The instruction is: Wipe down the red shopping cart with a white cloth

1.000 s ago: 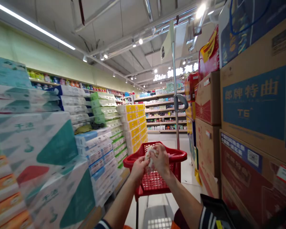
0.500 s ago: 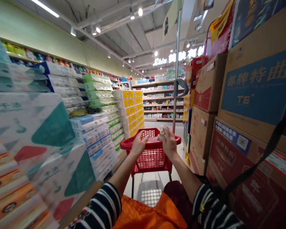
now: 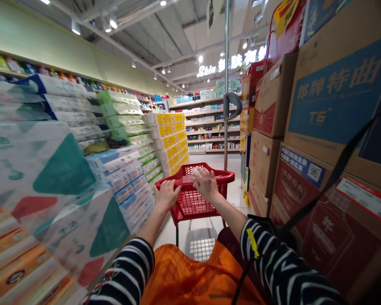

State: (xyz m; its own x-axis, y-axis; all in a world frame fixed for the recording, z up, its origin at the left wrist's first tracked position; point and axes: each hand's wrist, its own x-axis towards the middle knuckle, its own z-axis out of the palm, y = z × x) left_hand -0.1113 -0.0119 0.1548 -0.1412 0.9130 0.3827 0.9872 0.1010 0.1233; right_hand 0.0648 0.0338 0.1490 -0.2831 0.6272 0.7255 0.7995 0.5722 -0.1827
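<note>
Pale floor opens ahead, edged by brown cardboard boxes; left hand curls its fingers over the red plastic cart (those of the right hand pinch a crumpled white wad).

Shopping cart: red, I see, with a gridded basket.
Cloth: whitish, I think; mostly hidden.
Sleeves: navy, striped white.
Garment, near: orange.
Large packs, near left: white, teal and red shapes.
Stack, far left: yellow and white.
Carton, right: brown, blue panel.
</note>
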